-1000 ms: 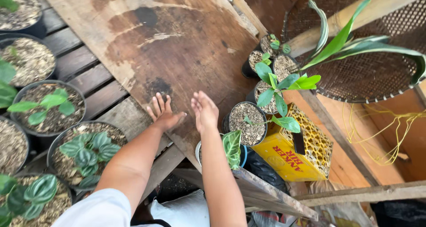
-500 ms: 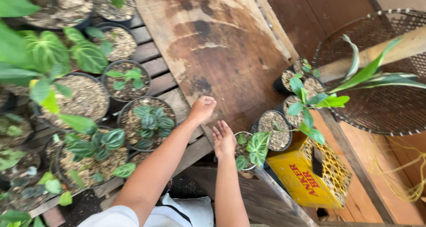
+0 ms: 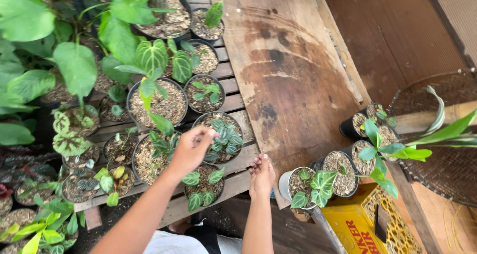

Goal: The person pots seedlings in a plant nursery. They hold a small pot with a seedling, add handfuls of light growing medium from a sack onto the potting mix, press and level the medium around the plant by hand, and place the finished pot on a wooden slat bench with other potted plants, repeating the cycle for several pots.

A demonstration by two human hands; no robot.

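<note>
Logging one head view, looking down over a slatted wooden bench (image 3: 233,102) crowded with potted plants. I am noting the left hand (image 3: 191,147) hovering with loosely curled fingers, nothing gripped, above a black pot of small dark veined leaves (image 3: 221,137), its fingertips just over the pot's near-left rim. Half a second ago this hand was lying flat on the stained plywood board (image 3: 288,70); it is now well left of the board, over the pots.

I am noting the right hand (image 3: 262,174) resting on the near edge of the bench, fingers bent over the edge, holding nothing. It was pressing the same edge earlier and is sitting slightly further left now.

Neighbouring entries: a pot of heart-shaped veined leaves (image 3: 202,184) just in front of the left hand; a larger gravel-topped pot (image 3: 156,102) behind it; a pale pot with a veined seedling (image 3: 298,184) just right of the right hand; a yellow crate (image 3: 370,224) below that pot; a woven wire basket (image 3: 447,149) at far right.

The camera is swinging left against the earlier frame, showing more foliage on the left.
</note>
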